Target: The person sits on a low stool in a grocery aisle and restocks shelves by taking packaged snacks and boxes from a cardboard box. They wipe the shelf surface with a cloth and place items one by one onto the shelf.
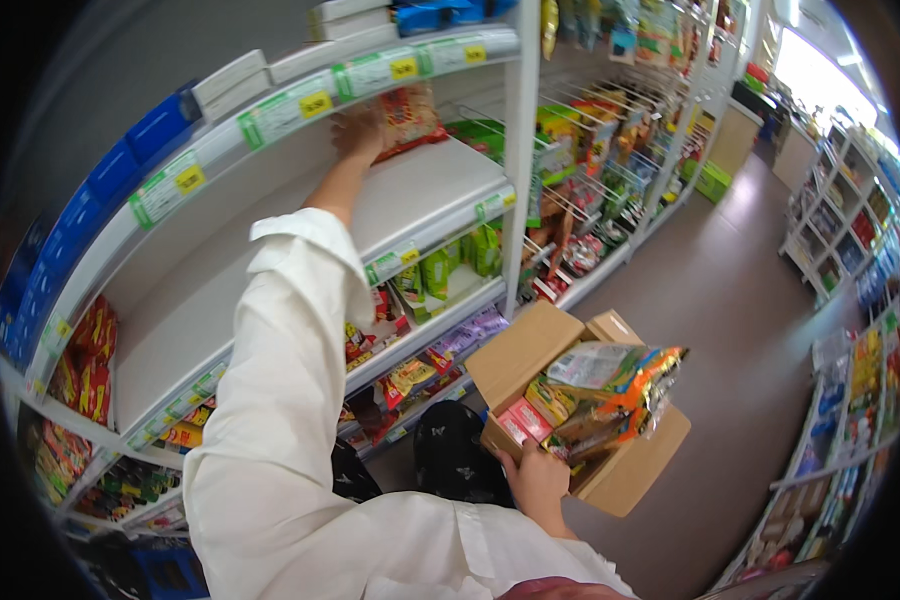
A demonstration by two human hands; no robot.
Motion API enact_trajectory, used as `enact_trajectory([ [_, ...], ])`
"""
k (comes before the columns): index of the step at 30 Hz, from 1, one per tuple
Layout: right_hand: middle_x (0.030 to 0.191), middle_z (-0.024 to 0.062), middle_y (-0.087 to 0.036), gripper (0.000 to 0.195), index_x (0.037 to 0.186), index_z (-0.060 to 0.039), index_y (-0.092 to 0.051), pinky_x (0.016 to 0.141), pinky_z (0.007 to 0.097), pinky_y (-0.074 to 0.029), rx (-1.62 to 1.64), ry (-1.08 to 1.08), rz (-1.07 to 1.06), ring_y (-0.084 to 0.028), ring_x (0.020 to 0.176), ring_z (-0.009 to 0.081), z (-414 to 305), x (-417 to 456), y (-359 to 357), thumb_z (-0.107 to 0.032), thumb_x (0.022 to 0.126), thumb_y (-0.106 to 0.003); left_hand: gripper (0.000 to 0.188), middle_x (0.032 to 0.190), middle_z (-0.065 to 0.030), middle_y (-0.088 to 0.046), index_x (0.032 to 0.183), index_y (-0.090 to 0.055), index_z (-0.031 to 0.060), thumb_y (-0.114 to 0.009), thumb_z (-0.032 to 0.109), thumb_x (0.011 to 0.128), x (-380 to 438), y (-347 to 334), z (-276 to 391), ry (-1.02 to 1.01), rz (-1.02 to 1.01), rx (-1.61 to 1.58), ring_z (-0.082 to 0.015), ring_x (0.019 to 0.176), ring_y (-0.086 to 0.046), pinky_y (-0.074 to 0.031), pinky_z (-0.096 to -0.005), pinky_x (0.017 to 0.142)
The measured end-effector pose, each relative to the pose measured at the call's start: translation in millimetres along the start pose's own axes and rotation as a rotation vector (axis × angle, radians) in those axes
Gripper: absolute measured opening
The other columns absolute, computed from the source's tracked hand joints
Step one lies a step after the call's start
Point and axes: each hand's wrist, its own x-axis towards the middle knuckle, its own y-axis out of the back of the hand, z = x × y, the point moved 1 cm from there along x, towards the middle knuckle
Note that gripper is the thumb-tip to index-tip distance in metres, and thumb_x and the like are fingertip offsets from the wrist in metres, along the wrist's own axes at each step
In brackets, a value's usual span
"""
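My left hand (pixel 360 133) reaches over an upper shelf, its fingers blurred and apart, beside a red and clear snack bag (pixel 409 120). The hand's edge meets or overlaps the bag; I cannot tell whether it touches. The bag leans at the back of the white shelf board (pixel 435 176). Low in front of me, my right hand (pixel 536 480) grips the near edge of an open cardboard box (pixel 525 345). Inside the box are pink cartons (pixel 521 420), a yellow-green pack (pixel 551 401) and a large orange and silver foil bag (pixel 607 367) that sticks out over the side.
Red snack packs (pixel 94 360) stand at the shelf's far left. Blue boxes (pixel 112 169) line the shelf above. Green packs (pixel 435 274) sit on the shelf below. A white upright (pixel 521 150) parts this bay from one with wire hooks. More shelving (pixel 832 217) stands across the aisle.
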Motion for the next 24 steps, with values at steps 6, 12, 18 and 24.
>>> enact_trajectory([
  [6, 0.054, 0.0100, -0.060, 0.035, 0.080, -0.0073, -0.058, 0.043, 0.0397, -0.048, 0.005, 0.065, 0.073, -0.062, 0.048, 0.0284, -4.7, -4.9, -11.7, -0.041, 0.082, -0.069, 0.098, 0.143, -0.0266, -0.037, 0.147, -0.017, -0.0061, -0.036, 0.071, 0.089, -73.3, 0.9, 31.9, -0.065, -0.201, -0.343, -0.0361, 0.131, -0.039, -0.027, -0.0446, 0.111],
  [12, 0.054, 0.0086, -0.061, 0.036, 0.084, -0.0066, -0.061, 0.044, 0.0362, -0.050, -0.046, 0.026, 0.081, -0.062, 0.047, 0.0250, 6.7, -1.5, -22.7, -0.042, 0.082, -0.069, 0.067, 0.127, -0.0237, -0.051, 0.127, -0.048, 0.0014, -0.060, 0.053, 0.087, -371.1, 35.9, 100.4, -0.989, -0.851, -0.646, -0.0319, 0.116, -0.054, -0.043, -0.0406, 0.096],
  [18, 0.054, 0.0092, -0.061, 0.038, 0.085, -0.0058, -0.061, 0.045, 0.0358, -0.050, -0.051, 0.070, 0.100, -0.062, 0.048, 0.0251, 1.5, -3.6, -20.3, -0.043, 0.083, -0.068, 0.078, 0.139, -0.0253, -0.045, 0.146, -0.031, 0.0092, -0.072, 0.022, 0.081, -455.8, 19.6, 46.9, -1.173, -0.908, -0.309, -0.0404, 0.122, -0.051, -0.049, -0.0446, 0.094],
  [24, 0.060, 0.0101, -0.061, 0.043, 0.094, -0.0060, -0.058, 0.050, 0.0386, -0.051, -0.059, 0.057, 0.124, -0.063, 0.053, 0.0278, 3.1, -1.5, -16.3, -0.045, 0.080, -0.070, 0.035, 0.112, -0.0163, -0.065, 0.124, -0.054, 0.0058, -0.061, 0.015, 0.091, -427.0, 78.3, 18.1, -0.579, -0.880, -0.384, -0.0295, 0.093, -0.066, -0.054, -0.0369, 0.075],
])
